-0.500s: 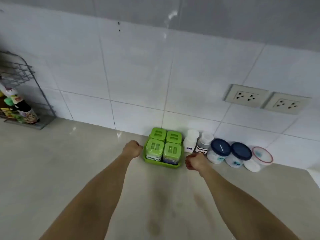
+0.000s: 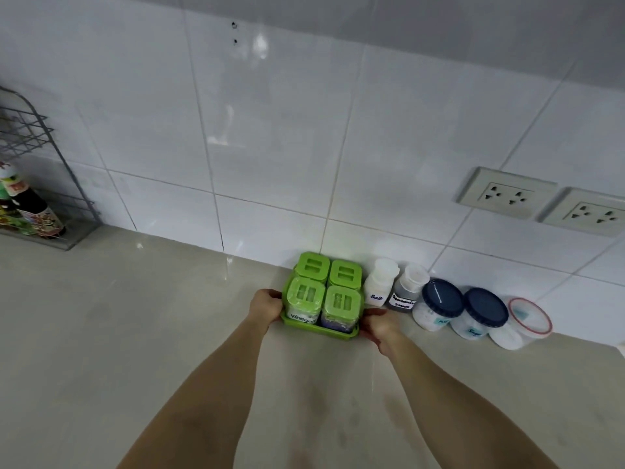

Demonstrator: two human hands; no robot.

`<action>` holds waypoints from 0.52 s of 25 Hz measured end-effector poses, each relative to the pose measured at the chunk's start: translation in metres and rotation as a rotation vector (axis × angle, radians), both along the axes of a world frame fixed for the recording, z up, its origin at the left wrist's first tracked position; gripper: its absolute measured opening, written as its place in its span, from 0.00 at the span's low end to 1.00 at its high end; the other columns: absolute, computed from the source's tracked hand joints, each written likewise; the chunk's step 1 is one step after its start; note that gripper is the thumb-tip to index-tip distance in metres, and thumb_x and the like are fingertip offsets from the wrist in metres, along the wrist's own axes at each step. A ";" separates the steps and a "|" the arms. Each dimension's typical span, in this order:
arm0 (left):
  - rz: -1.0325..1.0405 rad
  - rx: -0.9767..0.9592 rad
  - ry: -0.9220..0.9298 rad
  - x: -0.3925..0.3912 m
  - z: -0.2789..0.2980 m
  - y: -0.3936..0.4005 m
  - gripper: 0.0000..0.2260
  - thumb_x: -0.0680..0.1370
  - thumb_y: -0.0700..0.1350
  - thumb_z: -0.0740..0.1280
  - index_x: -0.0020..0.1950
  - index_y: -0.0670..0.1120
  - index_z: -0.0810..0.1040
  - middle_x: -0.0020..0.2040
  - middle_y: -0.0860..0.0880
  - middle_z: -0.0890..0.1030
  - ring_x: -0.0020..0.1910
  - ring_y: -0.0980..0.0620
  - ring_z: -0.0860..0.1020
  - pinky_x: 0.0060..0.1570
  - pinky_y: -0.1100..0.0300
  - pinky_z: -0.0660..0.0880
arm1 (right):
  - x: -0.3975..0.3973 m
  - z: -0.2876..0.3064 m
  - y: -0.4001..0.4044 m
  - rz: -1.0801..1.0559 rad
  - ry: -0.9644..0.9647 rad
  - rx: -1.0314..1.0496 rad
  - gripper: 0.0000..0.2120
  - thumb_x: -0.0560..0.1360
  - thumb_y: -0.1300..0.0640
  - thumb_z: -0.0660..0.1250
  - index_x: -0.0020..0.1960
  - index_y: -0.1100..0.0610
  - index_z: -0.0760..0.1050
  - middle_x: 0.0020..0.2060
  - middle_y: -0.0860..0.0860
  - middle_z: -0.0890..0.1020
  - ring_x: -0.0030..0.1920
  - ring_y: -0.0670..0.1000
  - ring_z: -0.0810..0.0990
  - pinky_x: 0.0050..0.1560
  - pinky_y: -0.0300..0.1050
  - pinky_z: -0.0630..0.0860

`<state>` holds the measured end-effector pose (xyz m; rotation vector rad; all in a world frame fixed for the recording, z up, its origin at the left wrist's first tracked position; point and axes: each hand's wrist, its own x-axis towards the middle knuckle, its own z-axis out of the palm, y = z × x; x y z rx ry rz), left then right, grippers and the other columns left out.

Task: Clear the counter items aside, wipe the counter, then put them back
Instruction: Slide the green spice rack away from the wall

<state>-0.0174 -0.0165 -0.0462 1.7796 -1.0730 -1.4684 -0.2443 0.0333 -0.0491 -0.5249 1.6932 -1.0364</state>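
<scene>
Grip: left hand (image 2: 267, 308) and right hand (image 2: 378, 324) have fingers curled on opposite sides of green plastic tray (image 2: 316, 328) w/ four green-lidded square jars (image 2: 324, 287), at tiled wall, just left of white salt bottle (image 2: 380, 282). Lift level, both sides together, or jars tip; keep clear of salt bottle.

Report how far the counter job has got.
Done: nothing I can confirm; no cloth is in view. In hand: left hand and right hand grip the green tray at its sides. Left: the salt bottle and jars stand by the wall; whether they are back or unmoved is unclear.
</scene>
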 end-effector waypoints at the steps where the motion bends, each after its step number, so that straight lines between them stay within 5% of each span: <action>1: 0.003 -0.001 0.015 0.001 0.000 0.000 0.16 0.72 0.26 0.56 0.53 0.33 0.79 0.46 0.36 0.80 0.45 0.39 0.80 0.52 0.41 0.79 | 0.001 -0.001 0.000 0.001 0.001 -0.002 0.14 0.72 0.80 0.57 0.40 0.64 0.75 0.40 0.60 0.78 0.35 0.56 0.76 0.27 0.40 0.79; 4: 0.001 0.007 0.039 0.011 0.005 0.002 0.17 0.72 0.25 0.56 0.56 0.31 0.77 0.46 0.37 0.79 0.44 0.41 0.79 0.42 0.49 0.81 | 0.009 0.001 -0.002 -0.006 -0.002 -0.012 0.14 0.72 0.80 0.58 0.38 0.64 0.74 0.37 0.58 0.77 0.35 0.55 0.76 0.26 0.38 0.78; 7: 0.035 0.015 0.072 0.039 0.014 0.002 0.17 0.73 0.24 0.56 0.59 0.31 0.76 0.48 0.37 0.78 0.41 0.41 0.78 0.30 0.60 0.79 | 0.032 0.011 -0.008 0.032 -0.017 -0.023 0.12 0.73 0.79 0.59 0.49 0.67 0.75 0.37 0.58 0.78 0.35 0.55 0.76 0.28 0.37 0.79; 13: 0.105 0.009 0.067 0.127 0.034 -0.001 0.18 0.73 0.23 0.55 0.61 0.30 0.73 0.42 0.38 0.78 0.35 0.46 0.76 0.26 0.64 0.79 | 0.114 0.026 -0.022 0.160 -0.077 -0.061 0.14 0.73 0.79 0.59 0.56 0.70 0.74 0.37 0.58 0.78 0.35 0.55 0.76 0.34 0.43 0.81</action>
